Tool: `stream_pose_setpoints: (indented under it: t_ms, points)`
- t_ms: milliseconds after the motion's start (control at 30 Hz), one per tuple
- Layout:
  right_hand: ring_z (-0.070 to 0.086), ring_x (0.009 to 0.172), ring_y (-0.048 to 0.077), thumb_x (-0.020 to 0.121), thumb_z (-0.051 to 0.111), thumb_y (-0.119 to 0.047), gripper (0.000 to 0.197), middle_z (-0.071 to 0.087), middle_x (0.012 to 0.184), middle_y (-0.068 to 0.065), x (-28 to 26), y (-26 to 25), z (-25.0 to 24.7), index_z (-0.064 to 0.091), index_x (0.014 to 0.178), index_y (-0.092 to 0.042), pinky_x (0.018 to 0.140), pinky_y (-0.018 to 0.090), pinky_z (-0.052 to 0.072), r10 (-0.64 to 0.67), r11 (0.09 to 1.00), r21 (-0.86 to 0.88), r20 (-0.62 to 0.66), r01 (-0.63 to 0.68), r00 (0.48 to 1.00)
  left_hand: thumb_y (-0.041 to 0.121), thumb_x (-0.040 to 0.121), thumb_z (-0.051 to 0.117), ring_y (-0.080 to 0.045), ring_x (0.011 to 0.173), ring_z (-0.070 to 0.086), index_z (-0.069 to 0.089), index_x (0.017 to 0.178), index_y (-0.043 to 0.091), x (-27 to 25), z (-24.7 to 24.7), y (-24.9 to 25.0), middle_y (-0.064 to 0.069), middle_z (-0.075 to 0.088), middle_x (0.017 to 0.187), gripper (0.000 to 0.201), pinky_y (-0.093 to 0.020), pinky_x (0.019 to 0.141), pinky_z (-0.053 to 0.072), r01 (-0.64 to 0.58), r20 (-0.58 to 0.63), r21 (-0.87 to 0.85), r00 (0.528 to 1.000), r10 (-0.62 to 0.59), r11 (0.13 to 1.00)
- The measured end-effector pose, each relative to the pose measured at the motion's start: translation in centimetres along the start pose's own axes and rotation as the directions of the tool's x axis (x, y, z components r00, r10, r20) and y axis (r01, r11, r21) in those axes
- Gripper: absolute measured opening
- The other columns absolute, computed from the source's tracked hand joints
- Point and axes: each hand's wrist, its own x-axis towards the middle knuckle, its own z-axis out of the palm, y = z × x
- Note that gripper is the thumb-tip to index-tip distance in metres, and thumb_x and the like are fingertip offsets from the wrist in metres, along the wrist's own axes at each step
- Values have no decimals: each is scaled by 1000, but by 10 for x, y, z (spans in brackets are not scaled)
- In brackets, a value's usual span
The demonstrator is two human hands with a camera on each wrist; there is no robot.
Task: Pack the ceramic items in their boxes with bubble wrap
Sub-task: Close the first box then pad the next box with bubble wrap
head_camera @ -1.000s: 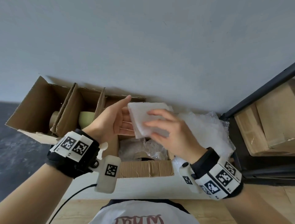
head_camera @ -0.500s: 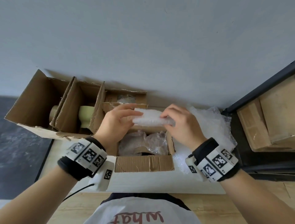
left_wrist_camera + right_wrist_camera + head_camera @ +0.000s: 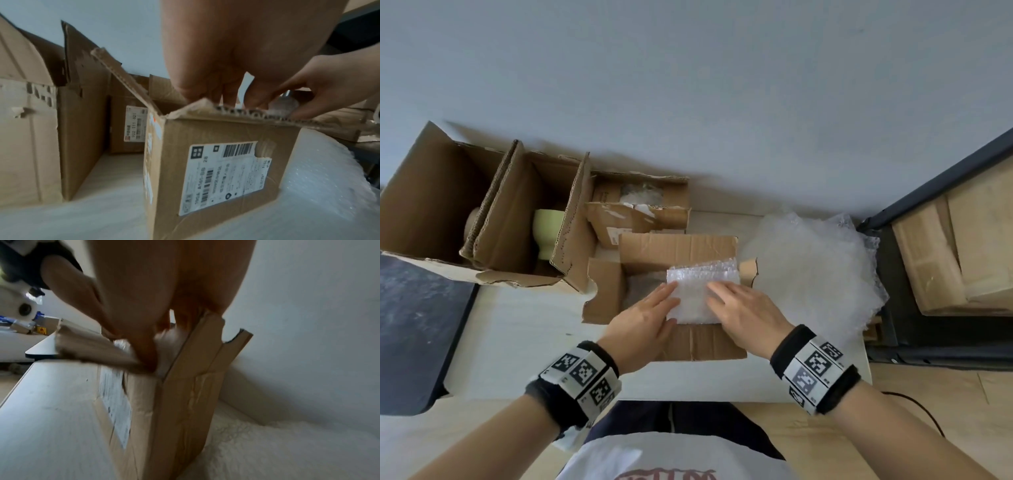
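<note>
A small open cardboard box (image 3: 698, 342) stands on the white table in front of me. A folded pad of bubble wrap (image 3: 700, 291) lies across its opening and hides what is inside. My left hand (image 3: 650, 310) presses the pad's left edge with straight fingers. My right hand (image 3: 738, 303) lies flat on the pad's right half. In the left wrist view my fingers (image 3: 207, 84) reach down past the box's torn rim (image 3: 226, 112). A pale green ceramic cup (image 3: 548, 231) stands in a compartment of the large box (image 3: 431, 192) at the left.
A second small box (image 3: 640, 219) holding bubble wrap stands behind, against the wall. A loose pile of bubble wrap (image 3: 811, 270) lies to the right. A dark shelf (image 3: 887, 281) with cardboard boxes stands at the far right. A brownish item (image 3: 470, 222) sits in the large box.
Both hands came down from mid-air with the bubble wrap pad. The pad now lies flat on the box opening, and the hands press on it instead of holding it up.
</note>
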Motion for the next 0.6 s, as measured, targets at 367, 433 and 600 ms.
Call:
stream_pose_setpoints:
  t_ms: [367, 433, 600]
  points:
    - [56, 110, 31, 95, 47, -6, 37, 43, 133, 17, 28, 1, -3, 40, 130, -1, 81, 40, 48, 220, 971, 43, 215, -234, 952, 50, 100, 17, -15, 147, 4, 42, 134, 27, 6, -3, -2, -1, 7, 160, 49, -41, 118, 2, -161, 260, 415, 964, 53, 895]
    - [54, 114, 34, 96, 40, -2, 35, 46, 132, 19, 38, -3, 0, 41, 131, 2, 85, 43, 47, 241, 970, -23, 268, -244, 933, 50, 100, 17, -14, 146, 6, 40, 135, 27, 10, -3, -5, -1, 11, 159, 48, -42, 118, 2, -152, 314, 382, 949, 27, 911]
    - [51, 119, 34, 97, 31, 1, 36, 49, 132, 22, 52, -13, 5, 41, 131, 7, 89, 44, 45, 278, 960, -130, 353, -247, 894, 49, 100, 19, -14, 146, 3, 43, 125, 26, 24, -7, -3, -3, 11, 159, 42, -46, 117, -4, -123, 448, 278, 894, -15, 953]
